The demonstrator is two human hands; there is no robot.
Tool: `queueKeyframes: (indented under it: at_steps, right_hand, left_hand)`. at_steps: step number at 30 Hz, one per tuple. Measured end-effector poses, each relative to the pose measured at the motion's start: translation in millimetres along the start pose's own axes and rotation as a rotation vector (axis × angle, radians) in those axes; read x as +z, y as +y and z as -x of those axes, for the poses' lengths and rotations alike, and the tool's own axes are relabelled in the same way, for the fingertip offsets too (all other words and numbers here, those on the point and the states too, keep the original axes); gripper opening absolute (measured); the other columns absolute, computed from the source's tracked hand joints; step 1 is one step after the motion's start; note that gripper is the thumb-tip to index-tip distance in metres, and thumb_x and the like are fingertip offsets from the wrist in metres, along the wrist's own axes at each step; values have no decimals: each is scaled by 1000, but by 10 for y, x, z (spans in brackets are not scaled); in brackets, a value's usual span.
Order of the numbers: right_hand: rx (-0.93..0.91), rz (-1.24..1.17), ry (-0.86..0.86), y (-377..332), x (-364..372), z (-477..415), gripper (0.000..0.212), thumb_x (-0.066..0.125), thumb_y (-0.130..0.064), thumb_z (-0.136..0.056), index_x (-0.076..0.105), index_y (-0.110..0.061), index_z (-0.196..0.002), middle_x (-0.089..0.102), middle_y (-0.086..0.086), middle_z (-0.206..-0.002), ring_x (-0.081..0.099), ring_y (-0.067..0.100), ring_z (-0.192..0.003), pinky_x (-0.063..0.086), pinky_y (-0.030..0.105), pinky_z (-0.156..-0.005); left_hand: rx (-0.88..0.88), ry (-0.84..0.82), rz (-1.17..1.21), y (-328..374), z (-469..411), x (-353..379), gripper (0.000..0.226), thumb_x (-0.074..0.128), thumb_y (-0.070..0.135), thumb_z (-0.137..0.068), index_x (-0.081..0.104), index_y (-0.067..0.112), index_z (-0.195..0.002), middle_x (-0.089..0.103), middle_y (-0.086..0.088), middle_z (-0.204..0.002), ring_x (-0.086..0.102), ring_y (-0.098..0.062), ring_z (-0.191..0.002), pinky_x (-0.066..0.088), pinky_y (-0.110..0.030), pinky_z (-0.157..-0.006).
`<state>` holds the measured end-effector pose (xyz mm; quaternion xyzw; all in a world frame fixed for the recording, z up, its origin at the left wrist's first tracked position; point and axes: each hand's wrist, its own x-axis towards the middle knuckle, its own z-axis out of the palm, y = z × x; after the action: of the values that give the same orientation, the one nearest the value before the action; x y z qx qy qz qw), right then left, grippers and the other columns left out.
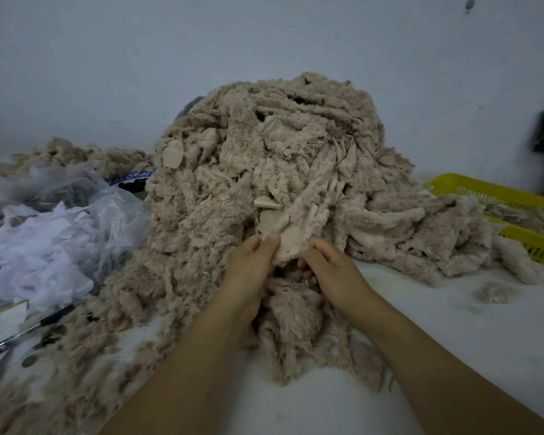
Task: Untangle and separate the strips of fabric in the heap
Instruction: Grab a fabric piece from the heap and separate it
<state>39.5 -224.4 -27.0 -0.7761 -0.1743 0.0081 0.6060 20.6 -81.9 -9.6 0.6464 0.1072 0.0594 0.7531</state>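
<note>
A tall heap of beige fleecy fabric strips point(274, 158) rises against the wall in the middle of the white table. At its foot, my left hand point(248, 271) pinches the near end of one strip point(291, 227) whose smooth backing faces me. My right hand point(330, 268) grips the same strip's right edge, fingers curled under it. The strip runs up and away into the heap. More loose strips point(296, 324) lie between my forearms.
A yellow plastic basket point(496, 196) holding fabric sits at the right. Clear plastic bags with white material point(51, 243) lie at the left, with a black pen point(25, 331) near the left edge. A small fluff tuft point(495, 291) lies on the table point(453, 340).
</note>
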Motion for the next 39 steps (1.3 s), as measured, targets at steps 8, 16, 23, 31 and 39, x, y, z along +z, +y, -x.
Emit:
queueKeyframes:
  at_steps: [8, 16, 23, 31, 39]
  right_hand:
    - [-11, 88, -12, -12, 33, -12, 31, 46, -31, -99, 50, -28, -68, 50, -8, -65, 49, 9, -64, 38, 24, -60]
    - [126, -87, 174, -38, -37, -21, 26, 47, -29, -97, 51, -13, -76, 54, 0, -63, 48, 15, -60, 36, 32, -59]
    - [122, -283, 457, -65, -168, -51, 31, 46, -24, -101, 49, -17, -71, 52, -7, -56, 47, 6, -50, 34, 28, -56]
    - [109, -399, 244, -70, -122, -46, 44, 50, -60, -94, 65, -29, -121, 67, -6, -122, 60, 14, -117, 47, 41, -103]
    - [92, -203, 134, -82, 8, -16, 29, 51, -43, -99, 70, -22, -97, 73, 7, -104, 67, 25, -104, 50, 52, -99]
  left_hand:
    - [-273, -173, 470, 97, 52, -6, 34, 57, 37, -97, 75, 9, -90, 61, -7, -65, 56, -18, -51, 47, -24, -46]
    - [-189, -407, 399, 92, 105, -8, 18, 71, 22, -80, 66, 9, -91, 52, 3, -47, 41, -5, -33, 39, -17, -34]
    - [-304, -236, 252, 89, 54, -39, 23, 69, 17, -85, 70, 7, -107, 72, -14, -89, 70, -25, -74, 58, -32, -69]
    - [-179, -313, 340, 115, 89, -51, 64, 75, 29, -78, 59, -4, -129, 64, -23, -128, 66, -32, -113, 53, -40, -99]
    - [-219, -292, 409, 121, 32, -46, 40, 50, 24, -102, 58, 1, -134, 64, -21, -129, 64, -31, -115, 54, -38, -91]
